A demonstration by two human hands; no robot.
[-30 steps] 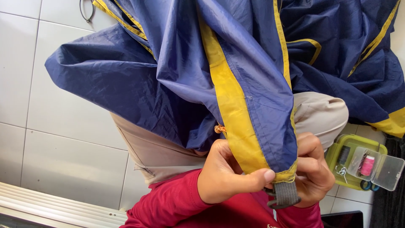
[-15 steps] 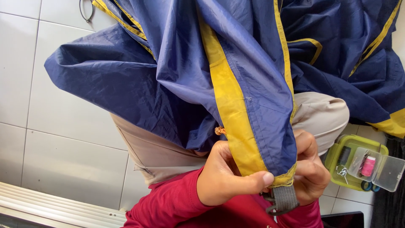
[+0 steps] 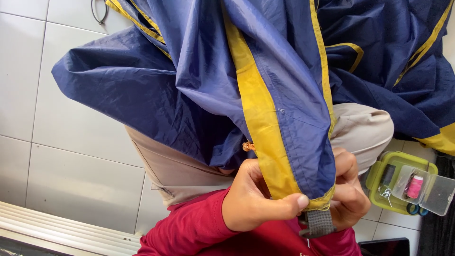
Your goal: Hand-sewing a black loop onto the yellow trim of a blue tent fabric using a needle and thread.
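**Both hands pinch the corner of a blue and yellow fabric**

The left hand (image 3: 256, 199) comes up from a red sleeve (image 3: 189, 232), fingers curled, thumb laid flat across the fabric's lower corner. The right hand (image 3: 350, 196) is bent in from the other side, knuckles outward.

Below lies a white tiled floor (image 3: 61, 156). The person's beige trousers (image 3: 180, 173) show under the cloth. A green sewing box (image 3: 403, 182) with a pink thread spool sits on the floor at the right.

Both hands are closed on the blue fabric (image 3: 204, 80) at its yellow-edged corner, just above a grey webbing loop (image 3: 318, 223). The fabric drapes over the lap and spreads across the floor.
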